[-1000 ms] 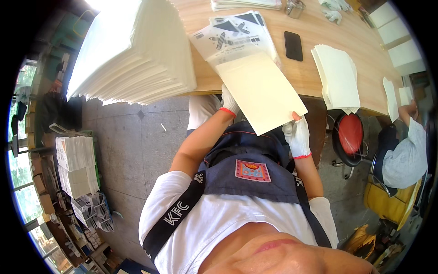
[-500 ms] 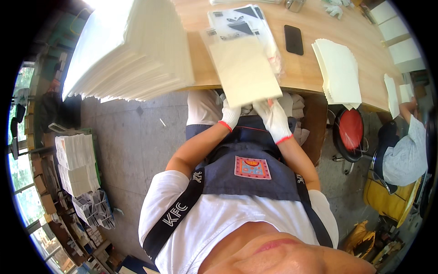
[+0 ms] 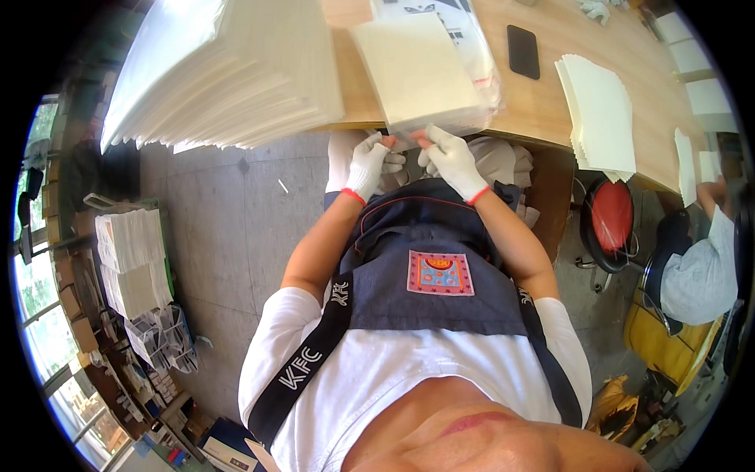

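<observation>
A cream rectangular sheet or pad (image 3: 417, 71) lies at the table's near edge, apparently inside a clear plastic bag (image 3: 448, 119) whose see-through end hangs past the sheet toward me. At that end, both hands wear white knit gloves with red cuffs and bare thumb tips. My left hand (image 3: 368, 165) is closed, pinching the bag's left corner. My right hand (image 3: 454, 161) is closed on the same edge a little further right. Other fingers are partly curled beneath. Under the cream sheet lie more clear printed bags (image 3: 472, 35).
A tall stack of white paper (image 3: 236, 86) fills the table's left. To the right lie a black phone (image 3: 523, 52) and a smaller pile of cream sheets (image 3: 598, 118). A red-seated stool (image 3: 609, 216) and another person (image 3: 696, 271) are further right. Bundled paper (image 3: 134, 267) stands at left.
The cream sheet has moved away from me onto the table. My hands have shifted from its near edge to the clear plastic end of the bag.
</observation>
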Demonstrator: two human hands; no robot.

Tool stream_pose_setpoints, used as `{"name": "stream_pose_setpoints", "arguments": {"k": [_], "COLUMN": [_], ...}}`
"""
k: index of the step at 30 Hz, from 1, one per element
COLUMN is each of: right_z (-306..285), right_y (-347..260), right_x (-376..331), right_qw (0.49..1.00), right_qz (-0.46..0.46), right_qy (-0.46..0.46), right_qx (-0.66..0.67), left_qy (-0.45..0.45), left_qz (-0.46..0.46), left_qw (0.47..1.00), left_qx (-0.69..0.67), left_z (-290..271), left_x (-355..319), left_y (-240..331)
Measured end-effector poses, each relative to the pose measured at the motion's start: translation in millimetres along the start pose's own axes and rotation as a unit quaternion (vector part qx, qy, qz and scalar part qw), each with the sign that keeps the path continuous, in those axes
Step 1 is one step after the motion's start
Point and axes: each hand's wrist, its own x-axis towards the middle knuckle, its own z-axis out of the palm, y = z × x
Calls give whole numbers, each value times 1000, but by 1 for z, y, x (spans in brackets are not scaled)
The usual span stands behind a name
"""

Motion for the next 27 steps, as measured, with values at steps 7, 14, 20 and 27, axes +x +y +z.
{"name": "stream_pose_setpoints", "arguments": {"k": [7,14,20,27], "right_z": [23,-45,-170,-106], "right_y": [3,25,209,62], "right_x": [39,-12,-116,-82], "right_qw": [825,964,899,873], "right_qz": [-221,-49,196,51], "right_qy": [44,72,329,175], "right_qx": [-519,253,-211,-451], "left_qy": [-37,17,-37,66], "left_qz": [-16,0,75,552], "left_qw": [999,998,975,577], "left_qx": [19,60,205,599], "left_z": [-13,-16,-43,-25], "left_x": [8,-7,-5,5], "left_y": [2,11,3,15]}}
